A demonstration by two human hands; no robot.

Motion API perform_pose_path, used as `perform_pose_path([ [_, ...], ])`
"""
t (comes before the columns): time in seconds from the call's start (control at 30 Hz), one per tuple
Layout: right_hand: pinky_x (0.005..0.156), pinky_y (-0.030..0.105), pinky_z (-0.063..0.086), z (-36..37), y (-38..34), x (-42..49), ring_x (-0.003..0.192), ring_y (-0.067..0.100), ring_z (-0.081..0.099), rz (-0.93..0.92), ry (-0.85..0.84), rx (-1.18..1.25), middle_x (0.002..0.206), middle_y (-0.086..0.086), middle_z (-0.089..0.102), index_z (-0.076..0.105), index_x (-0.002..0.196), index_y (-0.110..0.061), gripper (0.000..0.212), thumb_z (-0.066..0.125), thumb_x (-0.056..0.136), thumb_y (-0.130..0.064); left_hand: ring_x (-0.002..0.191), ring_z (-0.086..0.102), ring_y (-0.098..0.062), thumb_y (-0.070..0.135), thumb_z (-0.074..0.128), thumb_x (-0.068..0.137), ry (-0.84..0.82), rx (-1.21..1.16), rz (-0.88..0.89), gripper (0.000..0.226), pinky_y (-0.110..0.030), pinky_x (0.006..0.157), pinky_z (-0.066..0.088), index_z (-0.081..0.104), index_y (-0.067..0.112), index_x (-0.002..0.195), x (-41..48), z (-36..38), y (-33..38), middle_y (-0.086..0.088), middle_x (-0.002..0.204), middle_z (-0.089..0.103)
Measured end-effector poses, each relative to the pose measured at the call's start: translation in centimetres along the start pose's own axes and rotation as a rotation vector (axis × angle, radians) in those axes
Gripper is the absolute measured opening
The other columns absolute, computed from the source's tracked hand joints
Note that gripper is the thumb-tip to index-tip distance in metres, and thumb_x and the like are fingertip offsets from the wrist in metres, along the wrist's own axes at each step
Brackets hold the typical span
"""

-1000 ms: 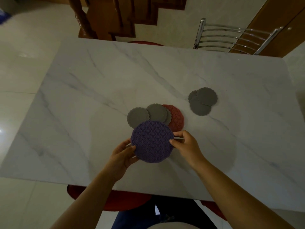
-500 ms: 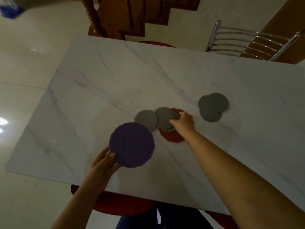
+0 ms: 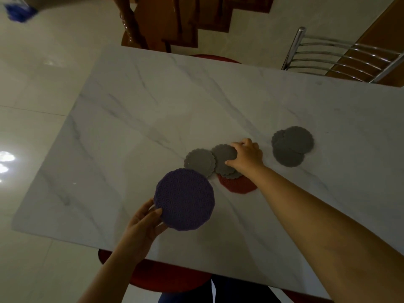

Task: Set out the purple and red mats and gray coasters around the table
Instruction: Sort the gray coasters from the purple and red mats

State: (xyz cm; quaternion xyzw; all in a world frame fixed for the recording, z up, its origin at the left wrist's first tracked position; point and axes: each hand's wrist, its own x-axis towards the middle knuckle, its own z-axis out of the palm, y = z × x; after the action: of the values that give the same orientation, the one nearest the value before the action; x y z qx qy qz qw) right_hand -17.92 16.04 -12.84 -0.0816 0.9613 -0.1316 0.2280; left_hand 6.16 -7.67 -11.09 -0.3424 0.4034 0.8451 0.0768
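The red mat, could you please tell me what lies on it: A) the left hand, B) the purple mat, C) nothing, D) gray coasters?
D: gray coasters overlap the red mat, with the right hand resting on them.

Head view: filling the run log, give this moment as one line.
left hand: holds purple mat | right hand: on gray coaster over red mat
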Motion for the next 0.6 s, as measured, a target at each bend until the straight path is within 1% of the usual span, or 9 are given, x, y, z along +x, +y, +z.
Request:
perform_pose_path([
  [0.1,0.096,0.040,0.033,-0.4,-0.1,0.3,0.121,0.031,0.036,-0.040,0.031,-0.002,0.133,0.007,0.040,0.047,0.126,-0.023,0.060,0.070,0.075,-0.042,0.100,0.069,-0.024,0.008,0.054,0.083,-0.014,0.001,-0.004,0.036,-0.036,0.074,0.059,0.072,0.023,0.110,0.4,0.3,0.2,-0.005,0.113,0.072],
  [0.17,0.092,0.039,0.037,-0.5,-0.2,0.2,0.117,0.030,0.042,-0.037,0.087,0.053,0.127,0.007,0.049,0.052,0.117,-0.019,0.048,0.071,0.077,-0.036,0.100,0.069,-0.024,0.007,0.054,0.083,-0.021,-0.021,-0.011,0.035,-0.036,0.073,0.059,0.072,0.022,0.109,0.8,0.7,0.3,-0.005,0.113,0.071],
  [0.23,0.085,0.035,0.042,-1.0,-0.1,0.3,0.108,0.027,0.052,0.013,0.113,0.225,0.117,0.006,0.058,0.057,0.108,-0.015,0.033,0.068,0.081,-0.030,0.099,0.069,-0.024,0.006,0.053,0.082,-0.023,-0.049,-0.013,0.035,-0.036,0.072,0.059,0.073,0.021,0.107,1.2,1.1,0.4,-0.006,0.112,0.072],
  [0.3,0.079,0.031,0.044,-1.9,0.2,0.7,0.100,0.025,0.058,0.099,0.127,0.472,0.109,0.007,0.063,0.060,0.103,-0.012,0.023,0.066,0.083,-0.023,0.098,0.070,-0.025,0.005,0.053,0.082,-0.019,-0.067,-0.008,0.034,-0.036,0.071,0.060,0.072,0.019,0.107,1.7,1.6,0.7,-0.006,0.111,0.072],
  [0.37,0.082,0.034,0.049,-3.2,1.0,1.6,0.098,0.025,0.060,0.185,0.179,0.674,0.107,0.010,0.065,0.062,0.102,-0.010,0.020,0.066,0.084,-0.019,0.097,0.070,-0.025,0.004,0.052,0.083,-0.022,-0.076,0.001,0.034,-0.036,0.070,0.060,0.068,0.016,0.111,2.2,2.2,1.0,-0.006,0.110,0.072],
  [0.47,0.091,0.043,0.052,-4.8,2.6,3.5,0.100,0.028,0.061,0.333,0.220,0.975,0.113,0.017,0.064,0.063,0.102,-0.006,0.019,0.065,0.085,-0.012,0.093,0.071,-0.023,0.003,0.051,0.083,-0.020,-0.071,0.016,0.035,-0.035,0.068,0.060,0.064,0.014,0.113,2.8,3.1,1.5,-0.005,0.107,0.073],
  [0.53,0.092,0.045,0.051,-5.6,3.8,4.9,0.097,0.028,0.060,0.399,0.272,1.048,0.116,0.021,0.063,0.063,0.105,-0.001,0.021,0.064,0.085,-0.009,0.092,0.071,-0.022,0.004,0.052,0.081,-0.013,-0.077,0.023,0.035,-0.035,0.068,0.060,0.064,0.014,0.113,3.0,3.4,1.6,-0.005,0.106,0.073],
  [0.6,0.092,0.042,0.051,-6.4,5.0,6.5,0.099,0.027,0.060,0.434,0.339,0.999,0.118,0.021,0.063,0.062,0.110,0.002,0.027,0.063,0.085,-0.009,0.094,0.071,-0.023,0.004,0.051,0.082,-0.011,-0.087,0.027,0.036,-0.036,0.069,0.060,0.064,0.014,0.114,3.2,3.5,1.6,-0.006,0.108,0.073],
])
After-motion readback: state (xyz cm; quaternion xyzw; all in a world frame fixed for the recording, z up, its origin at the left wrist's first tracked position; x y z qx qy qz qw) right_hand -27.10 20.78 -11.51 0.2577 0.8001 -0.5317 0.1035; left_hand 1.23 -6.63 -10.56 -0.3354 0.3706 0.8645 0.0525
